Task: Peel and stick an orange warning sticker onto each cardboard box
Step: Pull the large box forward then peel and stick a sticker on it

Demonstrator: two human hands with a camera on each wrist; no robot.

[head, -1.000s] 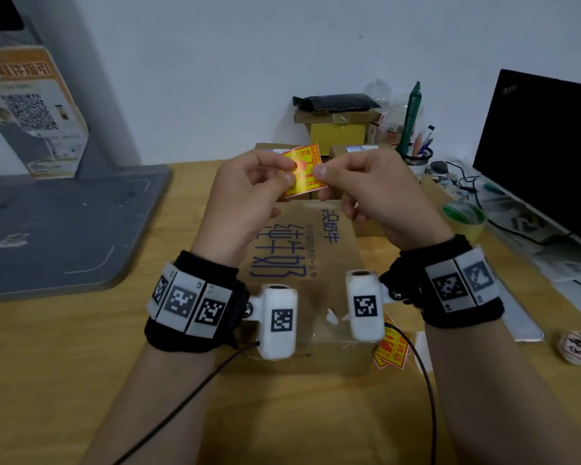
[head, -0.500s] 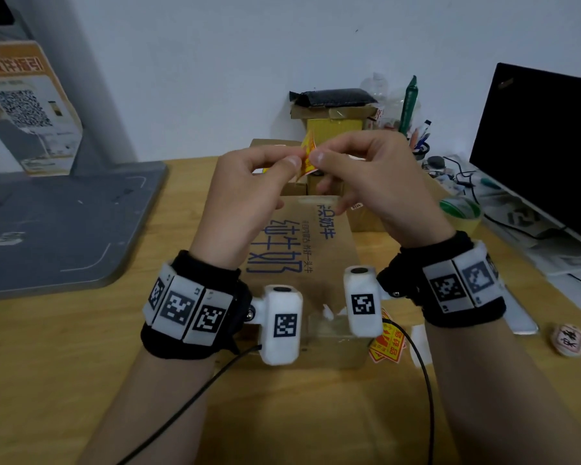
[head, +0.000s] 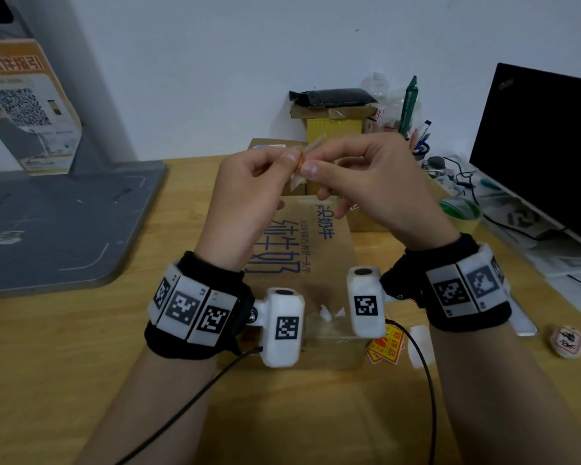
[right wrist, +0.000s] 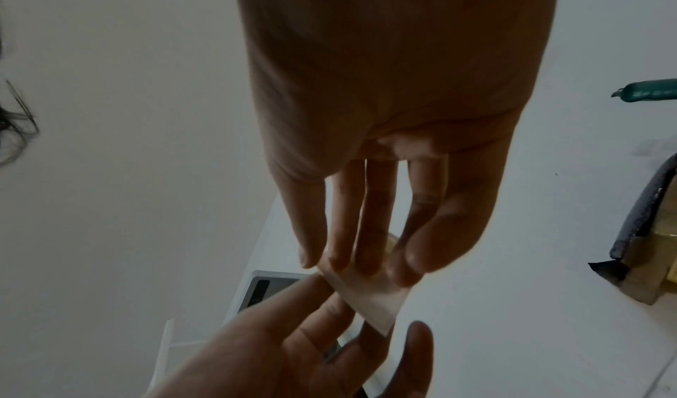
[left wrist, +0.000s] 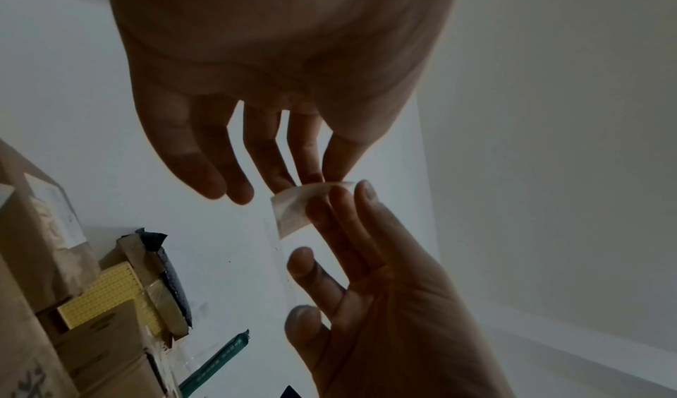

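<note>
Both hands are raised above a long cardboard box (head: 299, 250) printed with blue characters. My left hand (head: 291, 161) and right hand (head: 311, 166) pinch one orange sticker (head: 301, 162) between thumb and forefinger, tips almost touching. It is edge-on to the head camera, with a pale strip of it hanging below the fingertips. In the left wrist view the sticker (left wrist: 296, 210) is a pale translucent slip between the left hand (left wrist: 315, 178) and the right hand (left wrist: 344, 198). In the right wrist view the sticker (right wrist: 373, 297) lies under the right hand's fingers (right wrist: 366, 259).
Spare orange stickers (head: 386, 344) and white backing scraps (head: 418, 344) lie right of the box's near end. Another cardboard box (head: 272, 146) and stacked cartons (head: 332, 129) stand behind. A tape roll (head: 460, 213), a monitor (head: 544, 146) and a grey stand base (head: 64, 223) flank the area.
A second ago the sticker's orange face was toward me. It has since turned edge-on, and the fingertips of both hands have closed together on its edge.
</note>
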